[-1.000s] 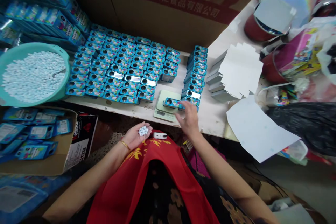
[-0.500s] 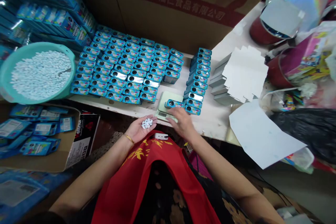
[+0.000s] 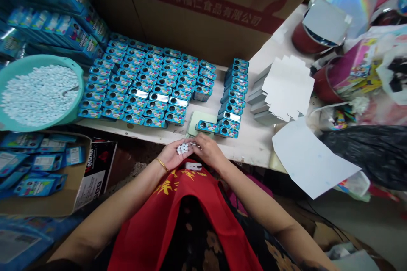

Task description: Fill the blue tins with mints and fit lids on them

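Note:
My left hand (image 3: 174, 155) is cupped palm up at the table's front edge, holding a small heap of white candies (image 3: 182, 148). My right hand (image 3: 207, 149) has come beside it, its fingertips pinched at the heap. Just beyond the hands, a blue tin (image 3: 207, 126) with a round hole stands on a small pale green scale (image 3: 194, 121). To its right runs a column of the same blue tins (image 3: 233, 91). A large block of blue tins (image 3: 148, 81) in rows fills the table to the left.
A teal basin (image 3: 38, 91) full of white candies sits at far left. A cardboard box (image 3: 38, 169) of blue packets lies below it. Flat white cartons (image 3: 284, 87), a white sheet (image 3: 310, 159) and a black bag (image 3: 372, 152) lie right. A big brown carton (image 3: 203, 8) stands behind.
My right hand left the tin on the scale and drew back to the candies in my left palm. The left hand shifted slightly right toward it.

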Demonstrator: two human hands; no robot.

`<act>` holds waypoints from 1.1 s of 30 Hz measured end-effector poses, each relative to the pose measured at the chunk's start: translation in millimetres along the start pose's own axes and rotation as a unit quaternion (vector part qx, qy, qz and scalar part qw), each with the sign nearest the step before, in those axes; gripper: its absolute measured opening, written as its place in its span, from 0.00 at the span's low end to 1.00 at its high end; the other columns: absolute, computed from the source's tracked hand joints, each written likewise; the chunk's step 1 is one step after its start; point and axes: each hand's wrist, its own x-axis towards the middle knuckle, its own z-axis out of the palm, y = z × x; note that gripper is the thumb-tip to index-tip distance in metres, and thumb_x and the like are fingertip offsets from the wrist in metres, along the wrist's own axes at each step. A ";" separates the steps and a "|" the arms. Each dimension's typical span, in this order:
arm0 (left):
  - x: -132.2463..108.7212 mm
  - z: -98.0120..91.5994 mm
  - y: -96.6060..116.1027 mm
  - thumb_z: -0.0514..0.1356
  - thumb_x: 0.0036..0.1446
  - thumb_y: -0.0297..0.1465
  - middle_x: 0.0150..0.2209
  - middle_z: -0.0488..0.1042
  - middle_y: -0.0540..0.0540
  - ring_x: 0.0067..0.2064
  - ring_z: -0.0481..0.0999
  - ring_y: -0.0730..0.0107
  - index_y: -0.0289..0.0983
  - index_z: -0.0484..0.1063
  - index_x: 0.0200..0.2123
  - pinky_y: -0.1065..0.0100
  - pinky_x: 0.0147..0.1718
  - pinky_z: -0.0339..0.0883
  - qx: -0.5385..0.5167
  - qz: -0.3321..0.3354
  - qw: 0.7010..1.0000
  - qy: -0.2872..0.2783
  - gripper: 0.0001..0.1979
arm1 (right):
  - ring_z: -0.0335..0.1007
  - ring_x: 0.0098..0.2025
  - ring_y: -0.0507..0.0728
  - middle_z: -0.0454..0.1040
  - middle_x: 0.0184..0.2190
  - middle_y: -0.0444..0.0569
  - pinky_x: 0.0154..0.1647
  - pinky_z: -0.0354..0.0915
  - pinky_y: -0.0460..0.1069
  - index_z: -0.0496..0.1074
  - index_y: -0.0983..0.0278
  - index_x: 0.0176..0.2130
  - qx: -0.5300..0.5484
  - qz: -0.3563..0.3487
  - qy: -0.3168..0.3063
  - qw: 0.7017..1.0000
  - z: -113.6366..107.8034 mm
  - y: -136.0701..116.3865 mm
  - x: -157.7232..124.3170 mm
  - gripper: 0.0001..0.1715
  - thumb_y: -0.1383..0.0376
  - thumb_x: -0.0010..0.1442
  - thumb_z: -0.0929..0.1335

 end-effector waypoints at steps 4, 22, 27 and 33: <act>8.0 13.7 8.5 0.53 0.53 0.25 0.36 0.74 0.34 0.41 0.73 0.63 0.25 0.71 0.36 0.65 0.42 0.67 0.020 0.022 1.000 0.006 0.10 | 0.64 0.37 0.53 0.67 0.33 0.50 0.39 0.62 0.46 0.67 0.66 0.37 0.019 0.024 0.091 0.995 -16.4 21.2 10.3 0.09 0.71 0.54 0.61; -22.5 -32.9 0.1 0.54 0.52 0.23 0.39 0.73 0.35 0.42 0.73 0.62 0.27 0.70 0.38 0.66 0.41 0.68 -0.008 0.012 0.997 0.074 0.10 | 0.66 0.39 0.53 0.70 0.35 0.49 0.42 0.63 0.49 0.69 0.63 0.38 0.123 0.051 0.188 0.973 -15.6 13.1 -17.5 0.11 0.69 0.58 0.60; -27.5 -31.5 -11.1 0.52 0.54 0.23 0.28 0.74 0.43 0.28 0.73 0.73 0.28 0.70 0.32 0.70 0.32 0.69 0.002 -0.043 0.999 0.026 0.07 | 0.62 0.43 0.55 0.68 0.40 0.53 0.44 0.62 0.50 0.66 0.65 0.43 0.047 -0.091 -0.033 0.994 7.9 -41.3 -26.7 0.13 0.69 0.58 0.59; -35.4 -34.8 -14.0 0.54 0.53 0.25 0.27 0.73 0.43 0.30 0.73 0.71 0.29 0.69 0.29 0.67 0.35 0.69 0.024 -0.080 0.995 0.054 0.06 | 0.60 0.40 0.55 0.66 0.36 0.52 0.39 0.62 0.49 0.64 0.66 0.42 -0.025 -0.078 -0.110 0.991 11.0 -51.3 -25.2 0.11 0.70 0.58 0.60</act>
